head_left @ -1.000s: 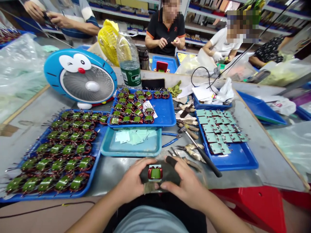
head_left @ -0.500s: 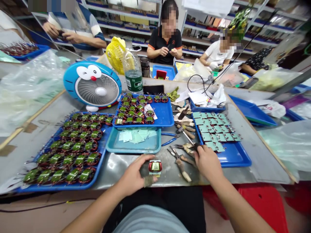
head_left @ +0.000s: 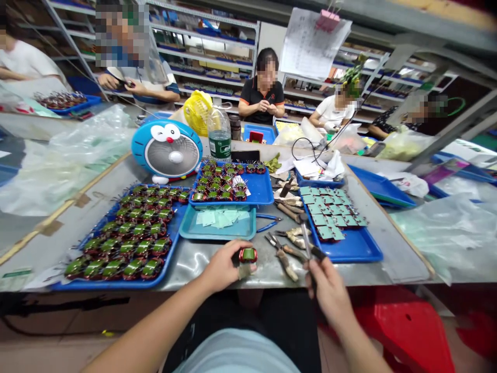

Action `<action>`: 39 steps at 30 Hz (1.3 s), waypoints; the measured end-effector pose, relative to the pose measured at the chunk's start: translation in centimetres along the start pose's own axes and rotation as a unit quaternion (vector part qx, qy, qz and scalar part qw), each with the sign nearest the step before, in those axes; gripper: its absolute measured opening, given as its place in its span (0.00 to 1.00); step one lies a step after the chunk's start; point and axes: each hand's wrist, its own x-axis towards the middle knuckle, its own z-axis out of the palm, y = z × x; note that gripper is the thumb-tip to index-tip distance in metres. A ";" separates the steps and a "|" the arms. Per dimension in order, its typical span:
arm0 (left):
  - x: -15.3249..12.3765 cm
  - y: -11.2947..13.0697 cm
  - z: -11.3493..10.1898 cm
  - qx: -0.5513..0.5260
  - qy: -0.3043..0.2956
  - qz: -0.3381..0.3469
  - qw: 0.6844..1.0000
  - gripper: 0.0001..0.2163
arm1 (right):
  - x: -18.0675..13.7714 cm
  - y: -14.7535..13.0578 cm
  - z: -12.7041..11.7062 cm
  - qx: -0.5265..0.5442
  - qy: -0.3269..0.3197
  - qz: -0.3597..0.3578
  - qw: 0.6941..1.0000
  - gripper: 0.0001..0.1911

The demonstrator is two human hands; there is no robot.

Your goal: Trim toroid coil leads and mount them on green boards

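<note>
My left hand (head_left: 227, 267) is closed round the side of a small wire-wound coil (head_left: 247, 255) with a green top and reddish copper windings, near the front of the metal bench. A wrap covers the thumb of that hand. My right hand (head_left: 328, 280) grips a metal-shafted tool (head_left: 306, 241), its shaft pointing up and away. Its far end lies close to other tools, and its exact kind is unclear. Between my hands lie pliers (head_left: 285, 259) with worn, wrapped handles. Blue-handled cutters (head_left: 267, 221) rest farther back.
Blue trays (head_left: 169, 259) (head_left: 260, 189) at left and centre hold rows of green-topped coils. A teal tray (head_left: 186, 228) contains pale green boards. The right blue tray (head_left: 365, 251) holds board-topped pieces. A cartoon fan (head_left: 171, 150) and water bottle (head_left: 220, 137) stand behind. Co-workers sit opposite.
My right hand has drawn the metal-shafted tool back and turned its shaft more upright. My left hand has closed in on the coil. The whole view has shifted.
</note>
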 end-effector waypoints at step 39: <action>-0.8 -0.2 0.7 0.008 0.006 0.014 1.000 0.16 | -8.0 0.7 5.6 0.158 -0.080 -0.016 0.984 0.34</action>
